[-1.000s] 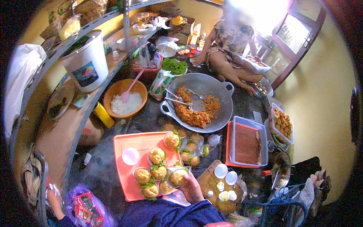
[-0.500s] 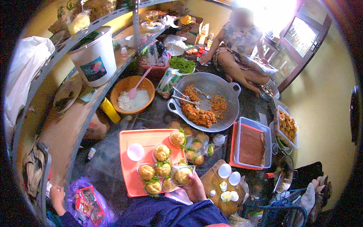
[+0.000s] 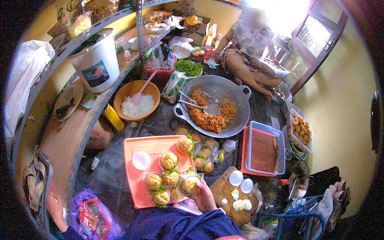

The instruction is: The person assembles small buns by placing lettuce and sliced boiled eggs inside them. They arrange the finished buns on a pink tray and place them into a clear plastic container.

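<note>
My right hand (image 3: pixel 205 197) is shut on a clear plastic cup (image 3: pixel 189 184) holding a fried golden bun with greens, at the near right corner of an orange tray (image 3: pixel 141 185). Several more filled cups (image 3: pixel 168 160) stand on the tray, along with one empty white cup (image 3: pixel 141 160). More filled portions (image 3: pixel 206 155) lie on the floor just right of the tray. My left hand (image 3: pixel 55 208) is far off at the lower left, by the foot of a metal shelf, beside a purple plastic bag (image 3: pixel 93 216). Its fingers are not clear.
A big wok (image 3: pixel 240 105) of orange-red filling with spoons sits beyond the tray. An orange bowl (image 3: pixel 122 100) of white rice, a lidded box (image 3: pixel 263 149), a box of fried pieces (image 3: pixel 301 130) and a wooden board (image 3: pixel 224 192) with small lids surround it. Another person (image 3: pixel 250 52) sits at the back.
My right hand stays at the tray's near corner with the cup. The view has shifted a little; nothing else has visibly moved.
</note>
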### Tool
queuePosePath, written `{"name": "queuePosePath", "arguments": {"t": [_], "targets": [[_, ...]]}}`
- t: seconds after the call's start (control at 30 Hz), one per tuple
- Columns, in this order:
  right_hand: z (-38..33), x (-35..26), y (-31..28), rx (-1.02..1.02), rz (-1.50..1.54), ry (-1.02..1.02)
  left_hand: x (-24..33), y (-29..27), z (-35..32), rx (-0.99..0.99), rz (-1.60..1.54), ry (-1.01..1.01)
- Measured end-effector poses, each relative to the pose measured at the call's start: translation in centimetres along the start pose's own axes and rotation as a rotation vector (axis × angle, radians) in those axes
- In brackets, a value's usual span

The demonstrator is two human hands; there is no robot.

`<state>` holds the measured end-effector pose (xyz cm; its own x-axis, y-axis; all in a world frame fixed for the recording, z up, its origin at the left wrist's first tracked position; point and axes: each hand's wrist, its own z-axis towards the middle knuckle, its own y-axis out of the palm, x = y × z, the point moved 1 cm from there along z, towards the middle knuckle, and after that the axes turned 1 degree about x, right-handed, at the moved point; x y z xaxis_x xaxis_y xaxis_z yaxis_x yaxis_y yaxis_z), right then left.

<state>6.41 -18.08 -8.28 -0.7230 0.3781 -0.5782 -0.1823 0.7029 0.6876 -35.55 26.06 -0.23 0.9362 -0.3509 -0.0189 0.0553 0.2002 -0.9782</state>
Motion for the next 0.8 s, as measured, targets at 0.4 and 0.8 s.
{"name": "queuePosePath", "arguments": {"t": [0.4, 0.8], "targets": [[-0.4, -0.1, 0.4, 0.039, -0.028, 0.002, 30.2, -5.4, -3.0, -0.122, -0.632, 0.77], [-0.4, 1.2, 1.1, 0.084, -0.117, -0.009, 41.9, 7.4, -13.3, -1.62, -1.481, 0.527]]}}
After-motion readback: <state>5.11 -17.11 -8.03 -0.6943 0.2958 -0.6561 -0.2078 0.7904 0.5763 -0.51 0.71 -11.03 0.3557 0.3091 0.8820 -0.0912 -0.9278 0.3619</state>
